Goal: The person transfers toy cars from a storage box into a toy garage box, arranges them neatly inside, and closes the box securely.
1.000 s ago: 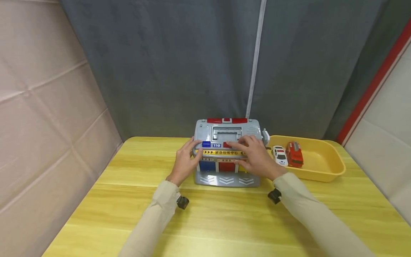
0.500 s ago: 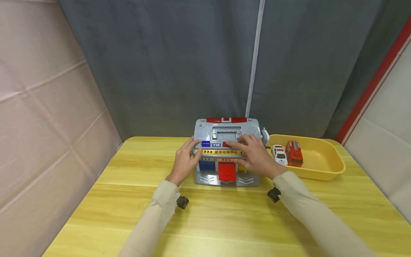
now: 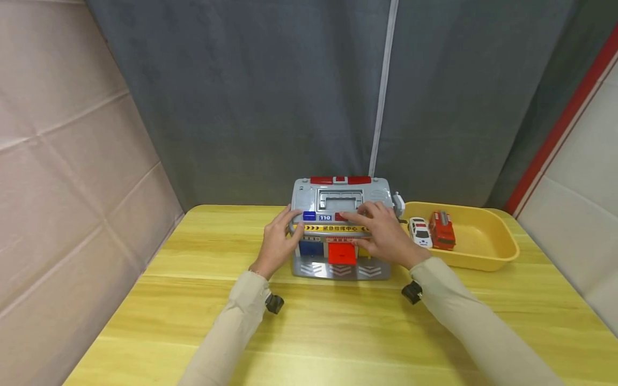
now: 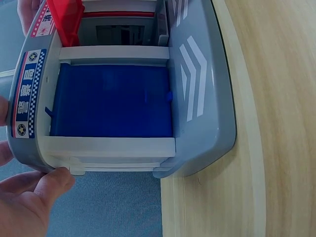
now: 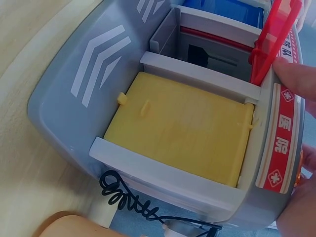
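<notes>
A grey toy rescue-station garage (image 3: 304, 201) stands at the back of the table. My left hand (image 3: 276, 241) grips its left front roof corner, thumb below the edge and fingers above. On the right, my right hand (image 3: 391, 236) holds the front roof edge, a finger on the red button (image 3: 339, 217) and the thumb lower at the front. The middle red door (image 3: 341, 254) is swung outward from its top hinge, baring the bay behind it. In the left wrist view the blue door (image 4: 111, 101) is closed; in the right wrist view the yellow door (image 5: 182, 126) is closed too.
Right of the garage sits a yellow tray (image 3: 487, 261) holding a white toy police car (image 3: 420, 233) and a red toy fire truck (image 3: 442, 230). A coiled black cord (image 5: 128, 195) hangs at the garage's right side. A grey curtain (image 3: 251, 107) rises behind the table.
The red door was closed a second ago and has since swung outward; it now stands a little differently from half a second ago. Both hands have stayed in place.
</notes>
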Tool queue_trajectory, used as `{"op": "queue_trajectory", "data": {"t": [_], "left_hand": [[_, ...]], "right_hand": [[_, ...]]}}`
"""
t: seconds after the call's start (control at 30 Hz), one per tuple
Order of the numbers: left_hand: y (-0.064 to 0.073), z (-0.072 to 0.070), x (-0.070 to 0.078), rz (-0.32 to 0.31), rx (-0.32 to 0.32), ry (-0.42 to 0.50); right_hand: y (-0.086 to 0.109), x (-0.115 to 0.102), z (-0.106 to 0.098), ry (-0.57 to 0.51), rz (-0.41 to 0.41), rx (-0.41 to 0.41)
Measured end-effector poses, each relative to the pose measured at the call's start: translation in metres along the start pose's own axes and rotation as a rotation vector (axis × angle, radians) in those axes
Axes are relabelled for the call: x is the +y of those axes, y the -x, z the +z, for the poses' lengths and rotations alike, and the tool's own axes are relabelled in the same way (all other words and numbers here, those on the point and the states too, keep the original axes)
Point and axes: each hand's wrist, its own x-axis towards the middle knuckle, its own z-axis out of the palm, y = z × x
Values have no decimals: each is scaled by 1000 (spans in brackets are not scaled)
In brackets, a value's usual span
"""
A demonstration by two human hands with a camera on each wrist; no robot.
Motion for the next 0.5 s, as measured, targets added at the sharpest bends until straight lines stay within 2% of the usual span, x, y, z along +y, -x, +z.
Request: {"op": "queue_trajectory", "data": {"t": [0.5], "left_hand": [[1, 0, 0, -1, -2, 11]], "right_hand": [[-2, 2, -2, -7, 4, -22]]}}
